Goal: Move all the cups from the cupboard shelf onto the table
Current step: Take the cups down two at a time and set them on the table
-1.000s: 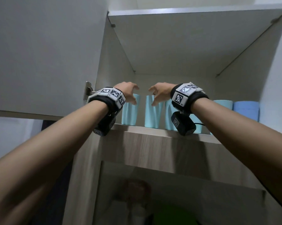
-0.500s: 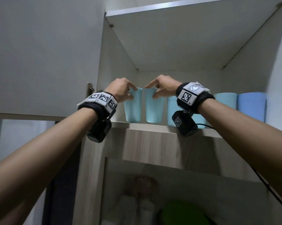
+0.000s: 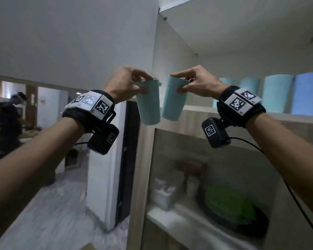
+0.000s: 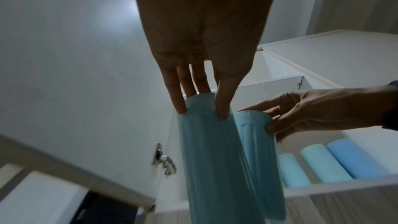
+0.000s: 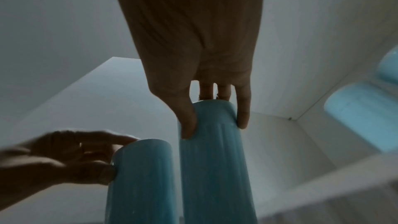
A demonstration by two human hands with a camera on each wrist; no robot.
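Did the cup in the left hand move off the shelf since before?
Yes. The left hand has lifted its teal cup out past the wooden shelf edge, toward the person and leftward.

**Two cups in my fingers, the rest on the shelf**

I hold a pale teal cup (image 3: 148, 103) by its rim in my left hand (image 3: 124, 85), thumb and fingertips pinching the top edge. It hangs upright, its base tipped slightly to the right, clear of the cupboard shelf (image 3: 242, 114) and out in front of it. My right hand (image 3: 197, 83) pinches a second teal cup (image 3: 173, 100) the same way; it leans a little to the left, just beside the first, the two not touching. Both are plain, tapered and faintly ribbed. Still standing upright in a row on the shelf are more teal cups (image 3: 276, 92) and a blue cup (image 3: 308, 92) at the far right.
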